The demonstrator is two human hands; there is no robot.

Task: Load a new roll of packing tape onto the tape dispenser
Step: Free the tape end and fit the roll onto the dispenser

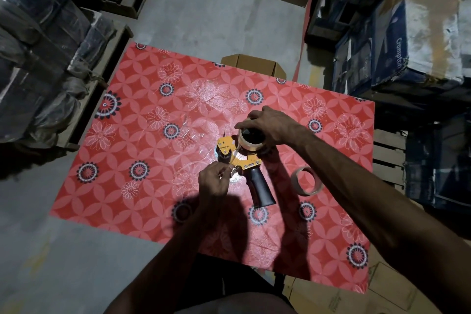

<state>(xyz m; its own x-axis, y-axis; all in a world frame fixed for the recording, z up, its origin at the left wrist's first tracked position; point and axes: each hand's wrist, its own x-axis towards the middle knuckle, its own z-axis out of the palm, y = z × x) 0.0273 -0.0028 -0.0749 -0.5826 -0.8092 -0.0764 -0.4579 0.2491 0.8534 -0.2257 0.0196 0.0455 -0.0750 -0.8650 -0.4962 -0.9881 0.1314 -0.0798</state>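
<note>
An orange tape dispenser with a black handle lies on the red flowered table. A roll of clear packing tape sits on its far end, and my right hand grips that roll from above. My left hand pinches the free end of the tape, which runs from the roll across the dispenser's front. A spent cardboard tape core lies on the table to the right of the handle.
Crumpled clear tape scraps lie left of the dispenser. An open cardboard box stands behind the table's far edge. Wrapped bundles stack on the left, and boxes on the right. More cartons sit near the front right.
</note>
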